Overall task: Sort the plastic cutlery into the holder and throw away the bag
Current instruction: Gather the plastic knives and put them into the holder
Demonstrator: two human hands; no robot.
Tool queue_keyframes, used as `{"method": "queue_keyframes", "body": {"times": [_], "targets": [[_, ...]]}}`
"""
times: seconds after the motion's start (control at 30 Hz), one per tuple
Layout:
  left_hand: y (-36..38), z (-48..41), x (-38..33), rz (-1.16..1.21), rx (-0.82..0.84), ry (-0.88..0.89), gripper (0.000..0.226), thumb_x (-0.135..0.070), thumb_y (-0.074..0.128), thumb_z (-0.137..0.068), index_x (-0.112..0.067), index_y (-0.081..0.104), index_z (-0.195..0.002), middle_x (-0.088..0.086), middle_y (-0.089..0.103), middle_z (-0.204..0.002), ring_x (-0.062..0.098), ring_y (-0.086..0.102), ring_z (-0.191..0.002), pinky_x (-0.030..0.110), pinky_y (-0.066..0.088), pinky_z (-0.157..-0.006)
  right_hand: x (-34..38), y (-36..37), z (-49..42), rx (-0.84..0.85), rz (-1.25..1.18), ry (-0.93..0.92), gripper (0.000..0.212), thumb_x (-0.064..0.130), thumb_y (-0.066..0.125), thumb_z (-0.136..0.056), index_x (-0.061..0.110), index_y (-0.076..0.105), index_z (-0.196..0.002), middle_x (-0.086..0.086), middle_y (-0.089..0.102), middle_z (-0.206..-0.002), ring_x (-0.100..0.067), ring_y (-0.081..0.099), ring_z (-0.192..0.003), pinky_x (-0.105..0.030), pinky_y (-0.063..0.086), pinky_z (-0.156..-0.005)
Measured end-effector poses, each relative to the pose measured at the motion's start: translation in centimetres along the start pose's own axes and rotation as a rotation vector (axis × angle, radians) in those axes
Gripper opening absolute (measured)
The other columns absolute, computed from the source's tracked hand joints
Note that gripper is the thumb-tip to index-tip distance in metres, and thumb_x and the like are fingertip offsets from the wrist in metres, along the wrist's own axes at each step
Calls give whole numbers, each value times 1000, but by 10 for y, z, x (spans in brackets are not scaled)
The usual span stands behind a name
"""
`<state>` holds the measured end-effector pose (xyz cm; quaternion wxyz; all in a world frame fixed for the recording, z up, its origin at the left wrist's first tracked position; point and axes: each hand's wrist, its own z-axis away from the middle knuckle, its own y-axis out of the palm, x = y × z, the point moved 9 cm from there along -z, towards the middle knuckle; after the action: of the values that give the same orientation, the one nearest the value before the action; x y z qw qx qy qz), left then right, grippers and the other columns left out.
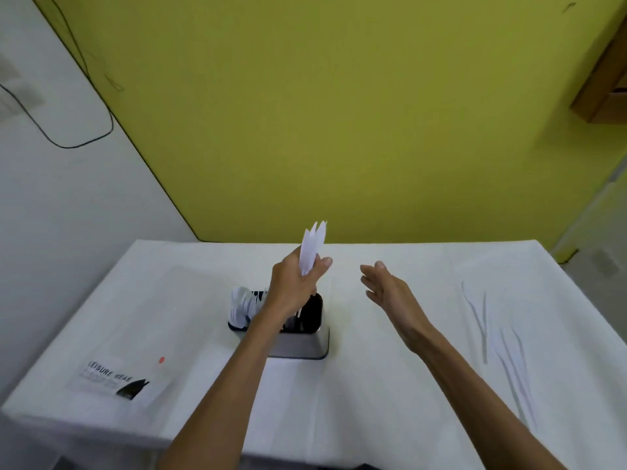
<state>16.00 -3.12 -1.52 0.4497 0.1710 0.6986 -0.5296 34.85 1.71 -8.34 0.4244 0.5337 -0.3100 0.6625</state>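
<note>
A metal cutlery holder (302,346) stands mid-table, with white spoons (241,305) in its left compartment. Above its middle, my left hand (298,283) grips a bunch of white plastic knives (314,245), blades pointing up. My right hand (386,288) hovers open to the right of the holder, holding nothing. Several more white knives (502,344) lie on the table at the right. The clear plastic bag (135,337), with a printed label and a red dot, lies flat at the left.
A white cloth covers the table (373,401), which stands against a yellow-green wall. A black cable hangs on the white wall at the left. A wooden shelf corner (607,86) shows at the upper right.
</note>
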Motion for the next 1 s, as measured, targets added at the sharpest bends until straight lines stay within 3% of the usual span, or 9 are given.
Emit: {"method": "queue_keyframes", "body": {"times": [0.13, 0.27, 0.37, 0.47, 0.53, 0.6, 0.73, 0.9, 1.0], "targets": [[-26, 4, 16, 77, -93, -31, 28, -39, 71, -89, -12, 63, -85, 3, 71, -62, 7, 68, -56, 9, 46, -57, -11, 38, 1, 66, 29, 15, 56, 52, 30, -104, 16, 51, -142, 8, 53, -143, -4, 53, -127, -31, 40, -111], [-29, 10, 19, 132, -147, -32, 23, -33, 74, -88, -15, 61, -94, 1, 72, -73, 7, 70, -56, 14, 51, -61, -16, 62, 0, 89, 140, -14, 50, 52, 36, -101, 26, 54, -140, 11, 53, -144, -4, 50, -130, -38, 37, -116], [-32, 11, 24, 115, -186, -44, 23, -39, 66, -93, -17, 61, -98, 2, 67, -62, 12, 64, -54, 18, 47, -61, -18, 71, -1, 96, 243, -37, 41, 43, 38, -103, 31, 53, -139, 15, 52, -144, -7, 48, -132, -39, 36, -116], [-41, 12, 21, 106, -281, -31, 41, -43, 58, -98, -17, 56, -130, 0, 67, -81, 19, 63, -73, 24, 45, -69, -18, 76, 1, 104, 286, -34, 39, 40, 38, -105, 30, 52, -141, 14, 51, -145, -9, 48, -133, -39, 36, -116], [-45, 14, 14, 111, -333, -7, 49, -39, 57, -99, -18, 48, -143, -3, 65, -94, 18, 59, -82, 20, 40, -71, -19, 79, 3, 109, 299, -33, 40, 39, 38, -105, 30, 51, -141, 13, 51, -146, -10, 48, -133, -39, 36, -116], [-47, 16, 8, 109, -356, 10, 47, -35, 59, -99, -16, 51, -140, -5, 64, -93, 16, 57, -80, 16, 38, -68, -21, 80, 3, 107, 307, -31, 40, 38, 38, -105, 29, 51, -142, 12, 50, -147, -9, 47, -134, -37, 35, -117], [-41, 15, 15, 87, -293, -23, 28, -34, 67, -93, -16, 57, -113, -10, 68, -79, 6, 67, -58, 21, 47, -64, -19, 81, 3, 101, 345, -49, 40, 34, 38, -106, 25, 51, -143, 11, 50, -147, -6, 44, -135, -24, 31, -113], [-46, 20, 16, 158, -303, -49, 32, -27, 74, -87, -17, 49, -105, -2, 74, -79, -4, 69, -65, 9, 45, -62, -17, 88, 5, 127, 422, -95, 41, 29, 38, -106, 23, 47, -146, 9, 48, -150, -9, 42, -137, -19, 29, -109], [-51, 24, 16, 178, -373, -15, 35, -25, 75, -85, -23, 51, -110, -7, 72, -74, -2, 68, -69, 21, 50, -71, -12, 96, 12, 149, 496, -166, 39, 20, 39, -106, 14, 45, -144, -2, 50, -148, -16, 48, -132, -20, 36, -104]]}}
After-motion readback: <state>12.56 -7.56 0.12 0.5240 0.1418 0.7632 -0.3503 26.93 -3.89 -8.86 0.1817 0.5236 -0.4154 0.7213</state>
